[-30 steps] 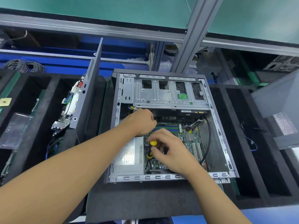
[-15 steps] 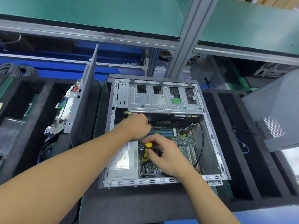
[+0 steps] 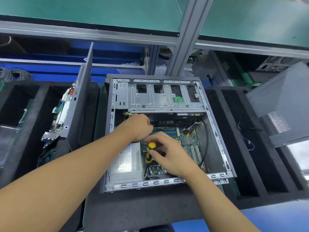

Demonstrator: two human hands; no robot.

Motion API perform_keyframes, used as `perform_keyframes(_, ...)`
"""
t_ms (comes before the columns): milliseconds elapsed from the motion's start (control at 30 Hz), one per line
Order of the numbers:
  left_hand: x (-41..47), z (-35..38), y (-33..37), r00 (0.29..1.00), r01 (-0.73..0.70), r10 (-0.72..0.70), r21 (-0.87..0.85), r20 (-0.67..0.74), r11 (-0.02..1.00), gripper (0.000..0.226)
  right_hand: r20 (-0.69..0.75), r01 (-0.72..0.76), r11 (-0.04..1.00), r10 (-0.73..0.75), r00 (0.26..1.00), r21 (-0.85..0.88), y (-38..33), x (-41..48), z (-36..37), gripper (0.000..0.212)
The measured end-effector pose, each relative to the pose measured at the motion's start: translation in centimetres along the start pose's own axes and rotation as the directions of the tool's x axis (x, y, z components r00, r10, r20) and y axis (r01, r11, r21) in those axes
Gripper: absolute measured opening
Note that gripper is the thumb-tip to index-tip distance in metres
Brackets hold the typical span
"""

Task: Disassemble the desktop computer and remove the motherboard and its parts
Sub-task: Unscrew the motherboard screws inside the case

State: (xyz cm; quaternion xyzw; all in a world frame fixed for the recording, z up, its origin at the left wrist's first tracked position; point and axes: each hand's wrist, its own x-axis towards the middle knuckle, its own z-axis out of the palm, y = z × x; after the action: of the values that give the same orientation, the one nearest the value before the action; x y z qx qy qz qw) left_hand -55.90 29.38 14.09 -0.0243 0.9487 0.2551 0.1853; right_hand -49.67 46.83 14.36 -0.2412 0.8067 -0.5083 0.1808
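An open desktop case (image 3: 217,144) lies on its side on a black foam mat. Inside it a green motherboard (image 3: 190,144) is partly hidden by my hands. My right hand (image 3: 168,154) grips a yellow-and-black screwdriver (image 3: 149,153) that stands tip-down on the board's near left part. My left hand (image 3: 137,126) is curled over the board's upper left area, beside the memory slots; whether it holds anything is hidden. A silver power supply (image 3: 125,163) sits at the case's near left. A metal drive cage (image 3: 160,97) spans the far end.
A grey side panel (image 3: 78,101) leans upright left of the case, with another circuit board (image 3: 61,114) behind it. Black foam compartments (image 3: 250,164) lie on both sides. A perforated grey case cover (image 3: 282,104) stands at right. An aluminium post (image 3: 185,36) rises behind.
The view has shifted, so the case sits slightly lower and more to the left in frame. Both hands stay in place over the motherboard, the right one still on the screwdriver.
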Motion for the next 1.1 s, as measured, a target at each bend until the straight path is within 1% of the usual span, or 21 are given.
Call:
perform_keyframes(67, -0.04, -0.02, 0.02, 1.0, 0.004, -0.004, -0.005, 0.002, 1.0, 0.024, 0.001, -0.042, 0.998, 0.042, 0.999, 0.043, 0.0, -0.05, 0.1, 0.04)
perform_keyframes(100, -0.05, 0.0, 0.02, 1.0, 0.004, -0.004, -0.009, 0.005, 1.0, 0.024, -0.004, -0.055, 0.998, 0.055, 0.998, 0.015, 0.1, -0.02, 0.07, 0.038)
perform_keyframes(200, -0.03, 0.0, 0.0, 1.0, 0.0, 0.0, -0.017, 0.016, 1.0, 0.025, -0.022, -0.023, 0.993, 0.02, 1.0, -0.114, 0.3, -0.02, -0.1, 0.03)
perform_keyframes(267, 0.03, 0.03, -0.03, 1.0, -0.003, 0.003, -0.008, 0.008, 1.0, 0.026, -0.012, 0.029, 0.986, -0.031, 0.999, -0.163, 0.28, 0.09, -0.09, 0.019)
perform_keyframes(333, 0.03, 0.08, -0.06, 1.0, 0.001, -0.001, 0.002, -0.003, 1.0, 0.025, 0.003, 0.035, 0.982, -0.035, 0.999, -0.187, 0.26, 0.23, 0.0, 0.01)
perform_keyframes(400, 0.01, 0.13, -0.08, 1.0, 0.003, -0.003, 0.0, -0.003, 1.0, 0.025, -0.004, 0.035, 0.983, -0.036, 0.999, -0.18, 0.47, 0.31, -0.07, 0.012)
perform_keyframes(533, 0.06, 0.1, -0.08, 1.0, -0.002, 0.002, -0.017, 0.003, 1.0, 0.024, 0.012, 0.031, 0.981, -0.03, 0.999, -0.191, 0.56, 0.24, -0.17, 0.025)
perform_keyframes(633, 0.06, 0.07, -0.12, 1.0, -0.002, 0.002, -0.024, 0.009, 1.0, 0.025, 0.013, 0.007, 0.993, -0.005, 1.0, -0.114, 0.48, 0.17, -0.01, 0.032)
perform_keyframes(733, -0.01, 0.05, -0.08, 1.0, -0.001, 0.002, -0.033, 0.021, 0.999, 0.026, 0.027, -0.005, 0.996, 0.008, 1.0, -0.09, 0.3, 0.07, 0.04, 0.027)
perform_keyframes(833, -0.06, -0.04, 0.0, 1.0, 0.001, 0.0, -0.05, 0.028, 0.999, 0.025, 0.042, -0.025, 0.987, 0.032, 0.999, -0.158, 0.2, 0.16, -0.13, 0.013)
perform_keyframes(900, -0.12, -0.03, 0.01, 0.999, 0.002, -0.001, -0.051, 0.032, 0.999, 0.024, 0.051, -0.039, 0.986, 0.048, 0.998, -0.165, 0.19, 0.25, -0.22, 0.009)
perform_keyframes(1033, -0.12, -0.05, 0.0, 1.0, 0.004, -0.003, -0.045, 0.025, 0.999, 0.025, 0.054, -0.066, 0.984, 0.076, 0.996, -0.164, 0.38, 0.18, -0.28, 0.028)
perform_keyframes(1100, -0.09, -0.04, -0.01, 1.0, 0.005, -0.004, -0.038, 0.02, 0.999, 0.026, 0.049, -0.085, 0.98, 0.095, 0.994, -0.18, 0.4, 0.09, -0.25, 0.032)
